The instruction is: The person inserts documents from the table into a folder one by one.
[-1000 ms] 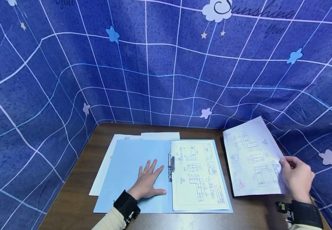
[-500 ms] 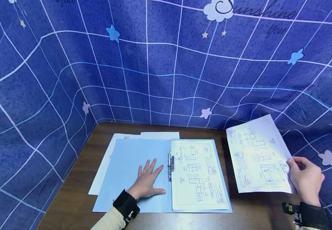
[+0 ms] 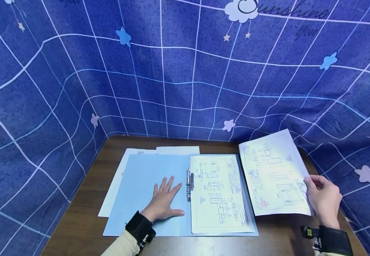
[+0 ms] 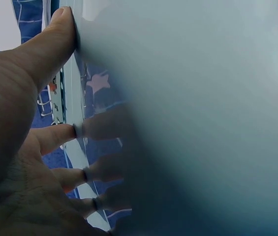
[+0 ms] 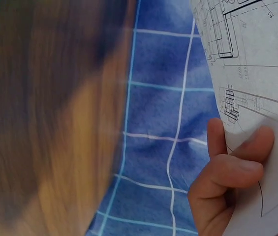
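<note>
A light blue clip folder (image 3: pixel 146 177) lies spread on the table, with a metal clip (image 3: pixel 189 185) along its middle. Under the clip, on the right side, lie technical drawings (image 3: pixel 218 209). My left hand (image 3: pixel 164 204) rests on the bare left cover with its fingers spread; in the left wrist view the thumb and fingers touch the glossy blue surface. To the folder's right, my right hand (image 3: pixel 325 199) pinches the right edge of a loose drawing sheet (image 3: pixel 273 177). In the right wrist view the sheet (image 5: pixel 262 73) stands tilted, apart from the table.
White papers (image 3: pixel 117 188) stick out from beneath the folder at its left and back. The brown wooden table (image 3: pixel 76 220) ends at a blue patterned curtain (image 3: pixel 178 89) behind and at both sides. A black band is strapped on each wrist.
The sheet in my right hand first moved right, then came back left, and its left edge is now close to the folder's right edge. My left hand stayed in place.
</note>
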`<state>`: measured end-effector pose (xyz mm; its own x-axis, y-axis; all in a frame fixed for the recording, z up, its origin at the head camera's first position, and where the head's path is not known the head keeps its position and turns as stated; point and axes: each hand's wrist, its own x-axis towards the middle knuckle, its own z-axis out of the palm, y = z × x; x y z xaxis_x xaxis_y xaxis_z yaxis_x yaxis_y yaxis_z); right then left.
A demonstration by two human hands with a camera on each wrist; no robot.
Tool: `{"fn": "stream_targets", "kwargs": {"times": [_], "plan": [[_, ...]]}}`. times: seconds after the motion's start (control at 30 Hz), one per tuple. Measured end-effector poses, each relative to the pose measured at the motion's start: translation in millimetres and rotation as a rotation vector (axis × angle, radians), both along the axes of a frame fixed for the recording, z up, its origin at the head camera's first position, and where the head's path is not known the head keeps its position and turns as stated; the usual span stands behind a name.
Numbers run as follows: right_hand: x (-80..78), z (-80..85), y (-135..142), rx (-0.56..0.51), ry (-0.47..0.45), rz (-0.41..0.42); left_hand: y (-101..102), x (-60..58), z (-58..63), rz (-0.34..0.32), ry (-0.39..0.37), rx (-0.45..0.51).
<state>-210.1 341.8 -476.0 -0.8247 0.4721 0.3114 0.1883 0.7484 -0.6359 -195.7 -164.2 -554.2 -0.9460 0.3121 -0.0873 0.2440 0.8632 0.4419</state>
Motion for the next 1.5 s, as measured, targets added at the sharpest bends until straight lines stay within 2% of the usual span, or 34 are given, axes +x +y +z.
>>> {"fn": "stream_targets", "kwargs": {"times": [0.2,0.37,0.87,1.2,1.5], "plan": [[-3.5,-9.1,-18.2,-0.052,-0.043,0.002,0.9,0.5,-1.3,0.003,0.009,-0.003],[-4.4,-17.3,-36.4,-0.090,-0.085,0.035,1.1,0.6,-2.7,0.001,0.018,-0.001],[-1.5,-50.9,-94.1,-0.169,-0.087,0.150,4.1,-2.0,-0.6,0.004,-0.008,0.009],[-0.3,-61.1,-115.9,-0.191,-0.083,0.173,4.8,-1.7,0.5,0.006,-0.011,-0.013],[0.9,-63.7,-126.4,-0.232,-0.094,0.184,5.6,-1.3,-0.5,0.003,-0.013,-0.005]]}}
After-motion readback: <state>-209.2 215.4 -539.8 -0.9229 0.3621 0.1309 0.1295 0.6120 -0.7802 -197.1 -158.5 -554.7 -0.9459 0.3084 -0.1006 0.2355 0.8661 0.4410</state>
